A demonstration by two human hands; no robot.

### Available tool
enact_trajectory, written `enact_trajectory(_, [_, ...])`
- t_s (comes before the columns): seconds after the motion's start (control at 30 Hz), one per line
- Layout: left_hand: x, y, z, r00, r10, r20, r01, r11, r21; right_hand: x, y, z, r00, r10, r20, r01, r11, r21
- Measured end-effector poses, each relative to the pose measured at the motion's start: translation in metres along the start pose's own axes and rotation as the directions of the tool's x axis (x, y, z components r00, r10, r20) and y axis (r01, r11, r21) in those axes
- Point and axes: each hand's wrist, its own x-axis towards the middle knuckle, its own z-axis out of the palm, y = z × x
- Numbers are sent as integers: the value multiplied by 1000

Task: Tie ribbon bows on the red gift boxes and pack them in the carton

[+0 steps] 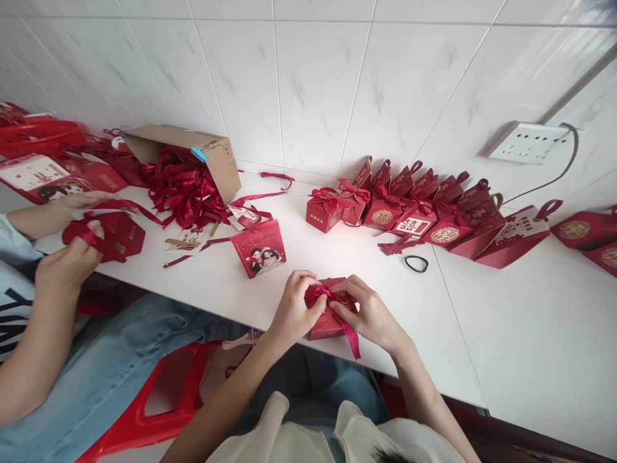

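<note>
Close to the near edge of the white table (429, 328), the left hand (299, 303) and right hand (370, 314) are pinched on a red ribbon (351, 335) atop a red gift box (324, 330), which sits between and below them. Bare tabletop opens beside the right hand as far as a seam and beyond, with a black hair tie (417, 271) ahead of that hand, while a red couple-print box (260, 249) stands ahead-left of the left hand. Farther off, rows of tied favor boxes (382, 215) lie ahead-right of the right hand, and a ribbon-filled cardboard carton (222, 168) lies well ahead-left of the left hand.
</note>
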Motion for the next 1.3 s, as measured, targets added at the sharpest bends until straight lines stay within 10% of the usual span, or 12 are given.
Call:
enact_trajectory(0.93, [6, 4, 4, 981, -89, -175, 86, 996, -25, -1, -4, 1, 997, 47, -56, -46, 999, 18])
enact_trajectory(1.3, [14, 5, 1, 932, 279, -230, -202, 929, 310, 5, -10, 4, 999, 27, -48, -28, 999, -23])
